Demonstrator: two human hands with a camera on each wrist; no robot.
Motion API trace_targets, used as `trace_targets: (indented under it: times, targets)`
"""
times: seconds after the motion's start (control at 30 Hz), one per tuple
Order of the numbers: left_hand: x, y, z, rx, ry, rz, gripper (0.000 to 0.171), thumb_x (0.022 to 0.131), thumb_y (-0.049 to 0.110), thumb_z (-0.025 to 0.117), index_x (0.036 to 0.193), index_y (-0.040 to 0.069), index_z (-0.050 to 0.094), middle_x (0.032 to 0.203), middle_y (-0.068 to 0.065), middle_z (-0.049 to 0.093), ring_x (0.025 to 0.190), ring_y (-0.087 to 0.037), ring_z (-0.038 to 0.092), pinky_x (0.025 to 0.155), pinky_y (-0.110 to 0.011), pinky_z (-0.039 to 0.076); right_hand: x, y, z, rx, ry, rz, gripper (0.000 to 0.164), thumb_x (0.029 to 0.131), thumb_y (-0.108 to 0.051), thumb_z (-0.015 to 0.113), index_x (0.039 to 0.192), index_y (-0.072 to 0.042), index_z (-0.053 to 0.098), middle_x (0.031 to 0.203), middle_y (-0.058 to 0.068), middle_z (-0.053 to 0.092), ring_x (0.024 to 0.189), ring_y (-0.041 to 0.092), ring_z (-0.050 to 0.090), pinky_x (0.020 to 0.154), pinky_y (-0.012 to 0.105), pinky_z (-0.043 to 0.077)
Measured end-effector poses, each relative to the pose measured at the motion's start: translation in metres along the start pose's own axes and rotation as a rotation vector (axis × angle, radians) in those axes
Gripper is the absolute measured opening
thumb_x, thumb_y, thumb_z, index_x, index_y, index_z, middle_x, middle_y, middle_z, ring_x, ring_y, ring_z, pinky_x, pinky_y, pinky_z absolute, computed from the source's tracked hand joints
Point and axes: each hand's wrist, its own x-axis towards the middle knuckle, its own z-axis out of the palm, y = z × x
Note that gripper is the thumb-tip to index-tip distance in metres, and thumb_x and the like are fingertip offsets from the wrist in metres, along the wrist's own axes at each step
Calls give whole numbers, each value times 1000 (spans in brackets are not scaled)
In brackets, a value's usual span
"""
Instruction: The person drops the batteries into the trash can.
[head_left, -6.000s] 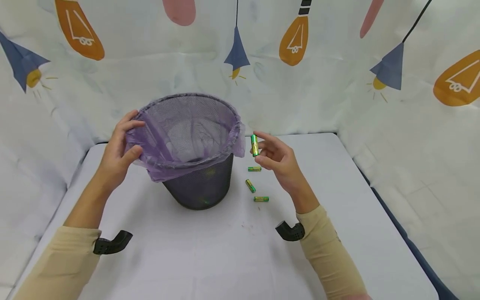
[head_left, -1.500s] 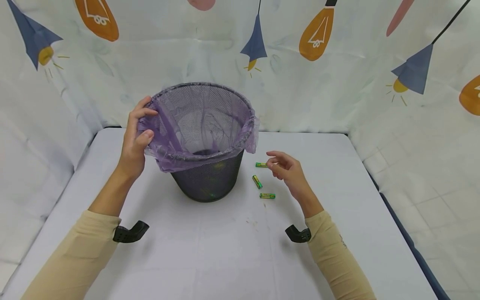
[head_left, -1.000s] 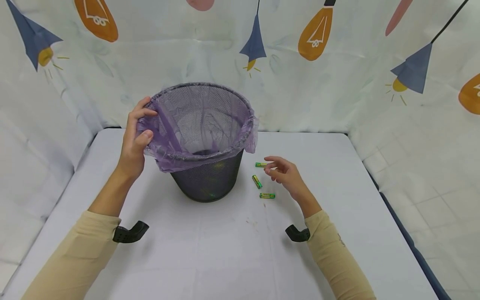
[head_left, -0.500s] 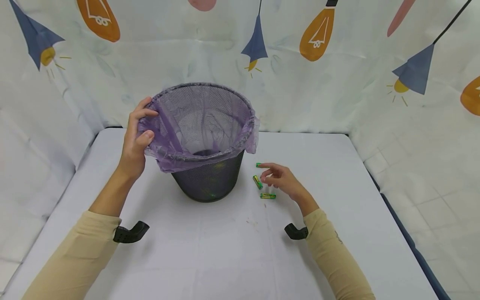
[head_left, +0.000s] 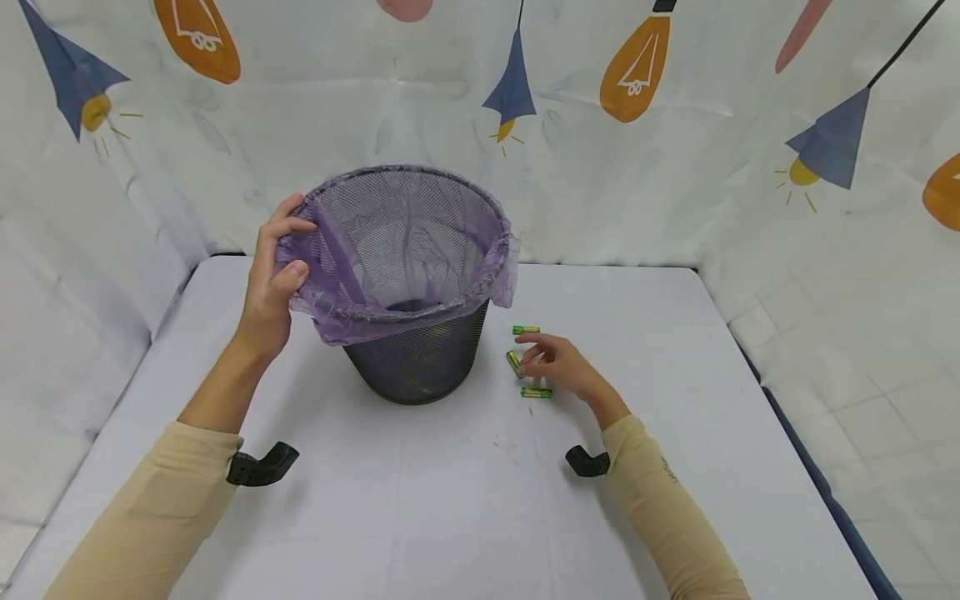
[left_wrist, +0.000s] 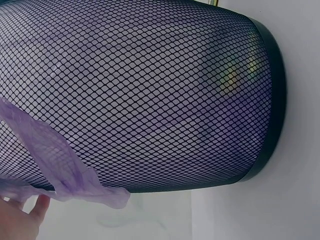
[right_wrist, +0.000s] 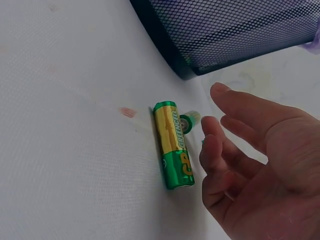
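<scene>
"So, which battery is lying closest to the fingers?"

"The slanted battery (head_left: 513,362). It is lying just left of the right hand's (head_left: 562,365) fingertips, between them and the wire-mesh bin (head_left: 412,367). Its long axis is running aslant: one end is pointing toward the far edge of the table (head_left: 450,500) and the bin, the other toward the near edge and the hand."

"Are the fingers touching it?"

"The views are leaving that unsettled. They are curling loosely, thumb apart, and are holding nothing that shows."

"And its neighbours?"

"The near battery (right_wrist: 172,145) and the far battery (head_left: 527,330) are both lying crosswise, roughly parallel to the table's far edge, one on either side of it."

"Is any writing showing?"

"GREENCELL is running along the near battery, with big letters, seemingly GP, on its green part. Nothing legible is showing on the others."

"What is the left hand (head_left: 268,283) doing?"

"It is gripping the bin's left rim and the purple liner (left_wrist: 65,165), well apart from the batteries, so the right is lying nearer. Low behind the mesh, yellow-green patches (left_wrist: 229,79) are showing, too blurred to identify."
</scene>
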Motion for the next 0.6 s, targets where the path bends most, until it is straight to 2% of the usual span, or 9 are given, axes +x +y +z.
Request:
trace_targets:
  times: [0.23,0.6]
  targets:
    - [0,0,0,8,-5,10,42,83,20,49,123,6,52,157,-9,27,147,-25,17,115,-36,7,2,1,3,-24,-14,-4,58,82,-6,74,135,-4,53,107,23,64,76,22,55,66,24,44]
    - [1,1,2,1,-3,25,41,83,21,50,122,7,53,156,-12,27,147,-25,18,115,-35,7,4,-3,5,-196,-43,-12,58,79,-4,76,133,-12,57,99,10,60,76,16,51,69,27,44]
